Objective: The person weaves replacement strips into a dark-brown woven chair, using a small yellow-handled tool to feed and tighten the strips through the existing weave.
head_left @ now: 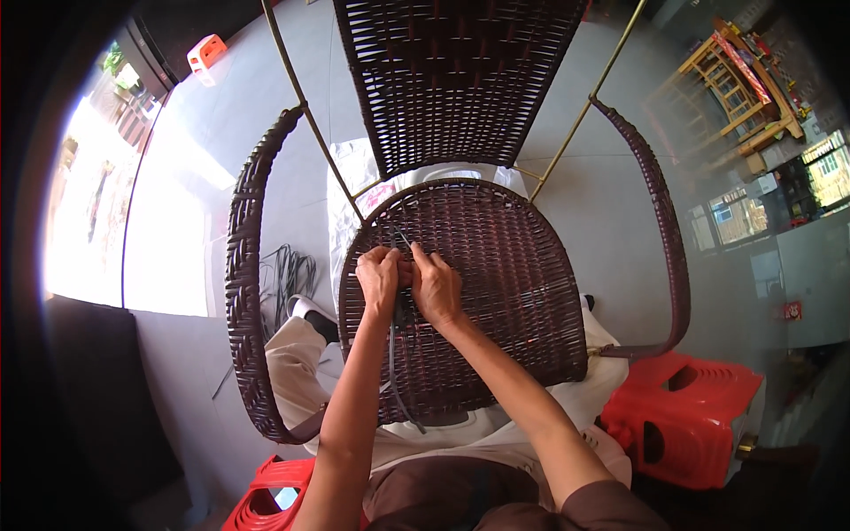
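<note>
A dark brown woven chair seat [496, 283] lies before me, with its woven backrest [460, 80] beyond. My left hand [378, 276] is closed, low over the left part of the seat, fingers pinched around a grey weaving strip [392, 354]. That strip runs from under the hands toward me and curls past the seat's front edge. Close beside it, my right hand [436, 288] is also closed, its index finger bent forward. A thin grey end [405, 237] sticks out ahead of its fingertips; whether strip or tool, I cannot tell. The fingers hide what is between them.
Woven armrests [243, 274] [660, 221] flank the seat, on brass-coloured tubes [575, 137]. A bundle of dark strips [290, 274] lies on the floor at left. Red plastic stools [682, 416] stand near me; an orange stool [206, 53] and a wooden rack [735, 88] are farther off.
</note>
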Demonstrator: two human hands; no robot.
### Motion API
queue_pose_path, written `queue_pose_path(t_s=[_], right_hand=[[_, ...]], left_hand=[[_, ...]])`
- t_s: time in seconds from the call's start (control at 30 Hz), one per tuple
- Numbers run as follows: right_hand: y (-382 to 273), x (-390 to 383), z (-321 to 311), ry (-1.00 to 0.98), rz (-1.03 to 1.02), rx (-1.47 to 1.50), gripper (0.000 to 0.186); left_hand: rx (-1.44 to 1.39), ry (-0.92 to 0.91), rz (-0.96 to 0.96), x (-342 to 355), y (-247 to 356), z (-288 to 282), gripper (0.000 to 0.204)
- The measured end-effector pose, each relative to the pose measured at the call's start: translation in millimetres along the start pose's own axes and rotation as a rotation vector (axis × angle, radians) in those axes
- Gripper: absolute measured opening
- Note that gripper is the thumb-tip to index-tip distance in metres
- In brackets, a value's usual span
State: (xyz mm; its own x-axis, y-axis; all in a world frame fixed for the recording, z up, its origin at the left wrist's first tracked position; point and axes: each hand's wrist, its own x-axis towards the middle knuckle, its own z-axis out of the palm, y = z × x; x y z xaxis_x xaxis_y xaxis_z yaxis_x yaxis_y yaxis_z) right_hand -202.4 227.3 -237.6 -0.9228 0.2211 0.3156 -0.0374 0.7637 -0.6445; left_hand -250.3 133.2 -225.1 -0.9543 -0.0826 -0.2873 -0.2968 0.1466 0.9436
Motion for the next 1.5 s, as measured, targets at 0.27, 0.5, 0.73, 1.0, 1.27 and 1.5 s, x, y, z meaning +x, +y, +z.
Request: queue_pose_path(t_s=[0.27, 0.5, 0.73, 1.0, 1.27, 1.5], right_hand=[[7, -7, 7, 0.114, -0.061, 0.08, 0.035], [7, -7, 7, 0.141, -0.059, 0.094, 0.03], [8, -7, 9, 0.136, -0.056, 0.067, 0.03], [9, -7, 9, 0.136, -0.057, 0.068, 0.03], [9, -7, 9, 0.131, -0.058, 0.063, 0.03], [7, -8, 7, 0.122, -0.061, 0.064, 0.03]], left_hand=[[-0.023, -0.009, 0.025, -1, -4, 2, 0.016], [0.22, 0.077, 0.266, 2, -2, -1, 0.029], [0.265, 0.063, 0.327, 7, -15, 0, 0.031], [0.403, 0.077, 0.424, 3, -10, 1, 0.036], [0.589, 0.083, 0.487, 0, -3, 4, 0.042], [0.366, 0.151, 0.372, -2, 4, 7, 0.025]])
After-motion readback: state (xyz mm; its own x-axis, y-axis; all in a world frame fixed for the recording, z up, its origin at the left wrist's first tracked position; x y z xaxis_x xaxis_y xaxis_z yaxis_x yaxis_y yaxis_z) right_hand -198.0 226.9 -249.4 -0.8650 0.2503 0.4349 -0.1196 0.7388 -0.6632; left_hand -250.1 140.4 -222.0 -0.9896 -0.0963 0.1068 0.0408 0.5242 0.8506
